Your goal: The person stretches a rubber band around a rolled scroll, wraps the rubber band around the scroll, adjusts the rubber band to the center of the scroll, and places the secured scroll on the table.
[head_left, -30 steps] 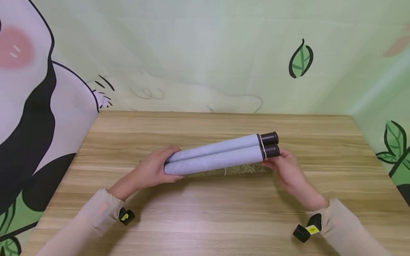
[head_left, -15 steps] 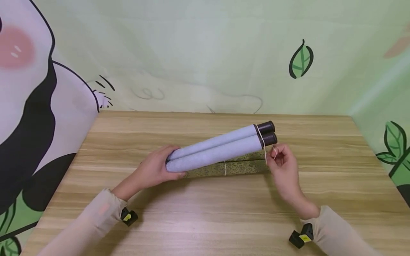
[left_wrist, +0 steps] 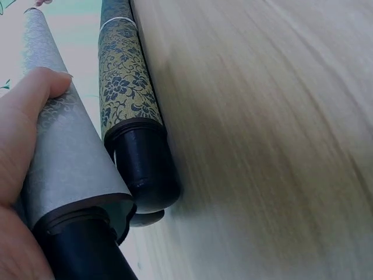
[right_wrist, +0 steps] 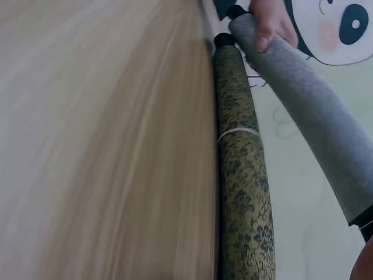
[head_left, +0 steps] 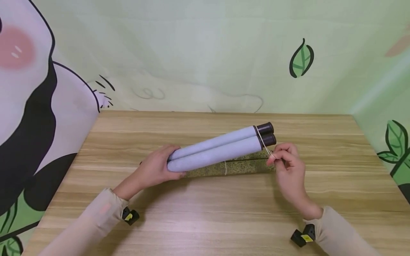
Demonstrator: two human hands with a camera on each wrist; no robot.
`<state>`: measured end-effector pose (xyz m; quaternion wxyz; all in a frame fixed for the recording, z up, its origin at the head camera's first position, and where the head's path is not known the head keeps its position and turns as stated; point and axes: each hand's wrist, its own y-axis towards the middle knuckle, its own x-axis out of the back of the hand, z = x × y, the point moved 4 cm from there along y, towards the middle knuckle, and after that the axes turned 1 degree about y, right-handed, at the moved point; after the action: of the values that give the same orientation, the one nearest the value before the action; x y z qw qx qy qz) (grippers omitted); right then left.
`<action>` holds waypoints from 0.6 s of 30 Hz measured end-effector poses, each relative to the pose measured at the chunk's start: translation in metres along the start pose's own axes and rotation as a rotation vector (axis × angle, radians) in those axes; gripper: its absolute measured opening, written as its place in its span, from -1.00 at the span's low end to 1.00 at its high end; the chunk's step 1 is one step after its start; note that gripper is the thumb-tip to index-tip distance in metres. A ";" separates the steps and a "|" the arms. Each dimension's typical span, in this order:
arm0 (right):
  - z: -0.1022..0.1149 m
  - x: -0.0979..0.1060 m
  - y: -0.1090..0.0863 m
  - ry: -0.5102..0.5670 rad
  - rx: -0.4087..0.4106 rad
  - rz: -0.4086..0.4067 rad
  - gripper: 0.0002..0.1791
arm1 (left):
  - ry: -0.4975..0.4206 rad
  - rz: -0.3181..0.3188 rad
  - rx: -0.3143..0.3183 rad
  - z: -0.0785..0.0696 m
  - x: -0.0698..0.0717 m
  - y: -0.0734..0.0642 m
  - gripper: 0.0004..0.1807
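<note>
My left hand (head_left: 157, 165) grips the left end of a pale blue-grey scroll (head_left: 217, 147), rolled into two side-by-side rolls with black end knobs. The scroll is tilted, its right end raised above the table. A white rubber band (head_left: 263, 139) loops round the right end, by the knobs. My right hand (head_left: 289, 170) pinches this band between thumb and fingers and draws it out toward itself. Beneath lies a second scroll (head_left: 240, 168), olive-gold with dark flowers, with a white band round its middle. In the left wrist view its black knob (left_wrist: 145, 169) shows beside the grey scroll.
Both scrolls are over a wood-grain table (head_left: 205, 213). Behind it hangs a pale green backdrop (head_left: 192, 53) with a cartoon panda and leaves. Each sleeve carries a small black wrist camera (head_left: 299, 237).
The right end of the pale scroll has risen, uncovering more of the patterned one. My right hand has gone from beside the knobs to pinching the band and stretching it rightward.
</note>
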<state>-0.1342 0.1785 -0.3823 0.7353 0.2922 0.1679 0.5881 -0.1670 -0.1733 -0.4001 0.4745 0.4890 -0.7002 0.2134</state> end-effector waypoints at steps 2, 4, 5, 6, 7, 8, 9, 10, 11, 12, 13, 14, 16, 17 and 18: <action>0.002 -0.001 0.000 -0.024 0.057 0.029 -0.72 | 0.010 0.004 0.007 0.000 0.001 0.000 -0.19; 0.004 -0.001 0.000 -0.055 0.135 0.074 -0.71 | 0.022 0.005 0.010 -0.001 0.001 0.001 -0.20; 0.005 -0.002 0.000 -0.049 0.158 0.112 -0.69 | 0.027 0.004 0.011 -0.001 0.001 0.001 -0.20; 0.004 -0.002 0.000 -0.031 0.170 0.152 -0.67 | 0.031 0.002 0.012 -0.002 0.002 0.001 -0.21; 0.003 -0.003 0.000 -0.006 0.166 0.196 -0.65 | 0.035 -0.001 0.012 -0.002 0.002 0.001 -0.21; 0.002 -0.003 0.001 0.018 0.144 0.246 -0.63 | 0.039 -0.003 0.012 -0.002 0.002 0.001 -0.21; 0.001 -0.002 0.001 0.039 0.118 0.299 -0.62 | 0.041 -0.004 0.011 -0.002 0.002 0.001 -0.20; -0.001 -0.002 0.001 0.049 0.073 0.355 -0.60 | 0.044 -0.005 0.008 -0.002 0.002 0.001 -0.20; -0.002 -0.002 0.002 0.064 0.025 0.410 -0.59 | 0.047 -0.007 0.008 -0.002 0.003 0.001 -0.20; -0.004 -0.001 0.002 0.071 -0.031 0.457 -0.59 | 0.052 -0.008 0.007 -0.002 0.003 0.000 -0.19; -0.006 0.000 0.002 0.080 -0.094 0.501 -0.61 | 0.056 -0.011 0.007 -0.002 0.003 0.000 -0.18; -0.008 0.002 0.003 0.087 -0.160 0.545 -0.62 | 0.058 -0.014 0.005 -0.001 0.003 0.000 -0.18; -0.012 0.004 0.003 0.086 -0.278 0.610 -0.65 | 0.064 -0.024 0.001 -0.001 0.004 0.000 -0.17; -0.014 0.006 0.003 0.098 -0.334 0.634 -0.66 | 0.068 -0.030 -0.002 -0.001 0.004 -0.001 -0.16; -0.016 0.007 0.003 0.101 -0.390 0.660 -0.65 | 0.070 -0.036 -0.008 -0.001 0.005 -0.001 -0.16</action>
<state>-0.1441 0.1891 -0.3918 0.5390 0.1559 -0.0139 0.8276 -0.1663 -0.1749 -0.3954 0.5044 0.4917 -0.6751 0.2192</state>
